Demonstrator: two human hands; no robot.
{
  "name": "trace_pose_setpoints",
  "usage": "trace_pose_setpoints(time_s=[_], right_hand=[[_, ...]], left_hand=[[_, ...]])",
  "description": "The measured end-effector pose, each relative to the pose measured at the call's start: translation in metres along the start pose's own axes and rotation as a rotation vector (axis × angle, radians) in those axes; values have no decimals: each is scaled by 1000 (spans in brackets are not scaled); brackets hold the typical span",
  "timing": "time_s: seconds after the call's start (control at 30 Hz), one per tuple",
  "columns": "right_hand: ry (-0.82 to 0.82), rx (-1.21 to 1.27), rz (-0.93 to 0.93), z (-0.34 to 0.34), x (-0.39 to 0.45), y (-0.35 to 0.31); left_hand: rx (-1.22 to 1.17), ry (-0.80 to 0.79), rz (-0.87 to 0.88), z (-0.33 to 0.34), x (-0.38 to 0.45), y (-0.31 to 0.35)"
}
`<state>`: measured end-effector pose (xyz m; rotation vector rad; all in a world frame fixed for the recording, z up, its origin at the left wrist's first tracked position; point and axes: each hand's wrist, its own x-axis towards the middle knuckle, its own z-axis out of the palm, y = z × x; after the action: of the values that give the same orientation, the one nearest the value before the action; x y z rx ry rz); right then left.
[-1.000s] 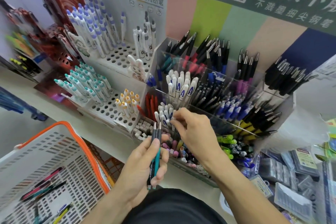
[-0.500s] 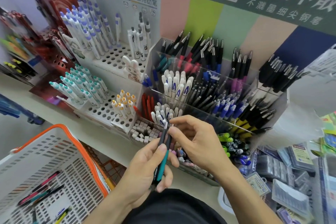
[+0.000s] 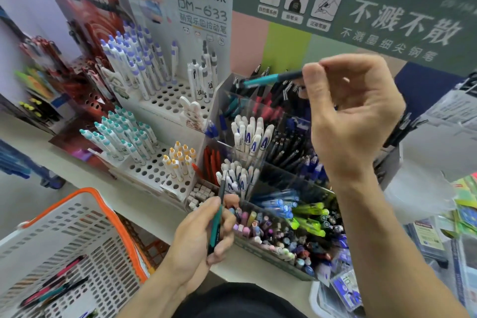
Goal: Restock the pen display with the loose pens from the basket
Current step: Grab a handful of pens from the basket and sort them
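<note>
We cannot make out much of the teal pen (image 3: 268, 80) in the right hand (image 3: 353, 116): its rear end is lost behind the pinching thumb and fingers, and its free end lies over the dark clips of the pens in the back left compartment of the clear pen display (image 3: 260, 113); whether it touches them we cannot tell. The left hand (image 3: 198, 235) is curled round a second teal pen (image 3: 218, 217), slim, with a dark grey upper half, held almost upright just before the display's front left corner; its lower tip is buried in the palm.

The display's walls are transparent plastic, so the compartment edges are hard to trace. Its right side is hidden behind the right wrist and forearm. The front trough holds small pastel pieces too blurred to name.

The basket (image 3: 124, 235), white perforated plastic with an orange rim, is cut off by the lower left corner of the view. The loose pens (image 3: 55, 289) lying on its floor, pink, dark and teal, are smeared. Beside the display, white stepped racks (image 3: 160, 100) with round holes carry capped white pens.
</note>
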<state>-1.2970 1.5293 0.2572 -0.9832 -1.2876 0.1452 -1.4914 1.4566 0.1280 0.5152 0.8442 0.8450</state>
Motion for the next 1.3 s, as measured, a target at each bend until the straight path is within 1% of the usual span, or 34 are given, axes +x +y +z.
trace_pose_setpoints(time_s=[0.07, 0.17, 0.3, 0.4, 0.47, 0.6, 0.67, 0.7, 0.77, 0.83, 0.87, 0.9, 0.97, 1.03, 1.1, 1.17, 1.23, 1.3], right_hand=[[-3, -63, -114, 14, 23, 6], [-91, -222, -153, 36, 45, 22], [-198, -448, -221, 60, 53, 44], [-280, -580, -238, 71, 57, 53], [-349, -648, -195, 74, 58, 55], [-461, -726, -121, 75, 55, 57], [-532, -750, -106, 75, 53, 55], [-542, -754, -106, 74, 52, 54], [-496, -719, -142, 70, 48, 48], [-440, -613, -207, 62, 39, 39], [-456, -536, -202, 58, 33, 33], [-503, -452, -157, 53, 24, 27], [-626, -303, 3, 41, 3, 16], [-684, -247, 136, 28, -21, 10], [-648, -205, 257, 17, -44, 11], [-593, -120, 423, 11, -61, 15], [-570, -47, 574, 7, -73, 18], [-546, 61, 690, 5, -78, 17]], left_hand=[[-17, 2, 17, 3, -1, 4], [-12, -2, 46, 9, -2, 12], [-16, 7, 78, 12, -1, 17], [-3, 14, 113, 15, -1, 16], [-2, 25, 133, 16, -1, 15], [2, 52, 153, 17, -1, 16], [-7, 46, 151, 18, -1, 18], [-18, 42, 147, 18, -2, 19], [-45, 26, 141, 18, -2, 21], [-59, 8, 143, 18, -3, 23], [-60, 8, 147, 19, -3, 25], [-56, 20, 150, 20, -4, 26], [-19, 66, 172, 21, -3, 29], [78, 108, 230, 21, -2, 30], [183, 119, 299, 22, -1, 32], [251, 135, 343, 21, -1, 34], [314, 145, 390, 20, 1, 37], [432, 155, 452, 20, 3, 41]])
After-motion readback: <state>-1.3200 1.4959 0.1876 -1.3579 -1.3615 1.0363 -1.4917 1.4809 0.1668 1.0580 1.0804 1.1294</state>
